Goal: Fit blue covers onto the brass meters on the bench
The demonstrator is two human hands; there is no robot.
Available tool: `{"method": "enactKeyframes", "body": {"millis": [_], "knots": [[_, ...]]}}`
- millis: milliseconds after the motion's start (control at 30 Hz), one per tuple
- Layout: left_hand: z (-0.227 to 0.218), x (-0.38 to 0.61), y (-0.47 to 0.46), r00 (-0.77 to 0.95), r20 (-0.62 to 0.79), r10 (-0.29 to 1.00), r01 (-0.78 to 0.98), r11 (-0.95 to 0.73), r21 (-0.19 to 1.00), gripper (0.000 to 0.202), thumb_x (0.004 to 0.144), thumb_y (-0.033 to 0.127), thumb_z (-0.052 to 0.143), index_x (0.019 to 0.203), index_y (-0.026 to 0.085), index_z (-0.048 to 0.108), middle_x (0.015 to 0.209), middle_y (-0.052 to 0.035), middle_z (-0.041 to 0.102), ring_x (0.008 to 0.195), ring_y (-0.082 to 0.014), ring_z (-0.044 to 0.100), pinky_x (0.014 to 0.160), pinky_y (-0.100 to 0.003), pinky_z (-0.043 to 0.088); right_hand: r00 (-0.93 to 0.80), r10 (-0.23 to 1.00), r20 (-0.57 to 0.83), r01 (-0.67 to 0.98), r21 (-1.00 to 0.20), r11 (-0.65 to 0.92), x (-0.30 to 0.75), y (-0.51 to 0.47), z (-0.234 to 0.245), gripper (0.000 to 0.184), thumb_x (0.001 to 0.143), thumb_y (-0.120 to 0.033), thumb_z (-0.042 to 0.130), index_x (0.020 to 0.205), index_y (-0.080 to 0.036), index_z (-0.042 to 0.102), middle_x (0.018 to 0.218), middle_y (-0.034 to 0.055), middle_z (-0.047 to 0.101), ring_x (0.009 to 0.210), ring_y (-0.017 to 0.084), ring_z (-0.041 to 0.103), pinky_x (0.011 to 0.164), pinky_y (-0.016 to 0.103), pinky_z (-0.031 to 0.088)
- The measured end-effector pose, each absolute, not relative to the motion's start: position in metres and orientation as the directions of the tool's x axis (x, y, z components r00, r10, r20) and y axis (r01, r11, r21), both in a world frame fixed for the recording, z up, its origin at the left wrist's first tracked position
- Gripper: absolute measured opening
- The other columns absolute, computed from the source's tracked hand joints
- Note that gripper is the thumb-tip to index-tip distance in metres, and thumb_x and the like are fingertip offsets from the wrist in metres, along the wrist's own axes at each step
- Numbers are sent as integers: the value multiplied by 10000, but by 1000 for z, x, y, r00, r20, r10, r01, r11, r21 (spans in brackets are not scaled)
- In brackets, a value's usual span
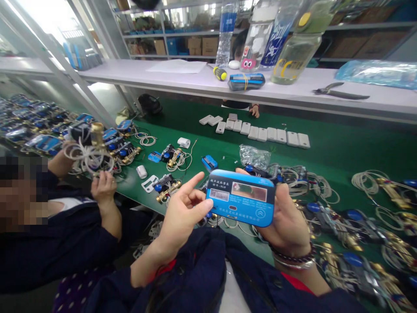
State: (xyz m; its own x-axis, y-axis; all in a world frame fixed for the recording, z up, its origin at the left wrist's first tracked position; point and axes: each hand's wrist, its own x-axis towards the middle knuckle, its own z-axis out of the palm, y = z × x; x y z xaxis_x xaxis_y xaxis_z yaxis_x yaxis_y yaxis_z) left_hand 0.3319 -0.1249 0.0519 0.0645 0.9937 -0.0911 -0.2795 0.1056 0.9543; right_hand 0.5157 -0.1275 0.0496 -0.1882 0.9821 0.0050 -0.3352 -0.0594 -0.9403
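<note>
A blue and black meter faceplate (241, 209) with a clear display window and white printed text is held up in front of me, tilted slightly down to the right. My right hand (288, 221), with bracelets on its wrist, grips its right end, the thumb along the edge and the fingers behind. At the left end, my left hand (185, 208) has its thumb on the lower corner; its index finger sticks out and the others curl, partly hidden by the plate. Beyond the plate lies a small blue cover (209, 162) on the green table (182, 117).
Brass meters with coiled cables (348, 221) crowd the right; more meters (35, 126) fill the far left. A co-worker's hand (103, 187) handles a meter at left. White cases (260, 132) line the far side. Bottles, pliers (342, 92) and a screwdriver (220, 73) sit on the shelf.
</note>
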Motion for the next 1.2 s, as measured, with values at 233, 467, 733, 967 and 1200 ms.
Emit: {"method": "enactKeyframes", "body": {"millis": [233,467,733,967,1200], "knots": [[53,331,-126,70,-90,993,-272,106,956,695,633,209,724,1290,161,502,624,43,569,585,-67,504,575,-185,412,-273,961,-49,-273,-954,-126,515,-129,51,848,780,-766,108,1401,-233,330,1203,116,615,1059,304,604,827,492,496],[52,331,-126,84,-106,991,-265,124,956,682,635,213,714,1284,166,509,637,33,578,596,-83,527,585,-203,426,-279,960,-21,-294,-950,-106,515,-130,53,803,797,-746,135,1385,-246,357,1234,99,596,1078,300,595,825,488,506],[49,329,-123,85,-111,990,-213,127,969,548,624,236,724,1154,156,612,630,24,590,577,-82,523,557,-194,420,-223,975,-1,-335,-939,-78,516,-131,50,765,786,-752,252,1303,-238,485,1129,106,659,1003,313,634,791,494,521],[28,334,-106,-151,13,989,176,14,984,136,650,271,665,614,141,651,594,-4,620,568,-114,531,577,-227,423,-251,966,53,-281,-960,-20,509,-130,25,680,825,-659,376,1364,-244,373,1231,102,600,1114,283,574,926,463,469],[-10,333,-104,-283,56,958,291,30,956,127,677,270,630,625,156,652,602,-1,629,593,-128,546,616,-234,427,-92,996,8,10,-1000,9,505,-116,-23,820,754,-447,653,1419,-231,223,1321,129,513,1182,240,513,997,444,401]]}}
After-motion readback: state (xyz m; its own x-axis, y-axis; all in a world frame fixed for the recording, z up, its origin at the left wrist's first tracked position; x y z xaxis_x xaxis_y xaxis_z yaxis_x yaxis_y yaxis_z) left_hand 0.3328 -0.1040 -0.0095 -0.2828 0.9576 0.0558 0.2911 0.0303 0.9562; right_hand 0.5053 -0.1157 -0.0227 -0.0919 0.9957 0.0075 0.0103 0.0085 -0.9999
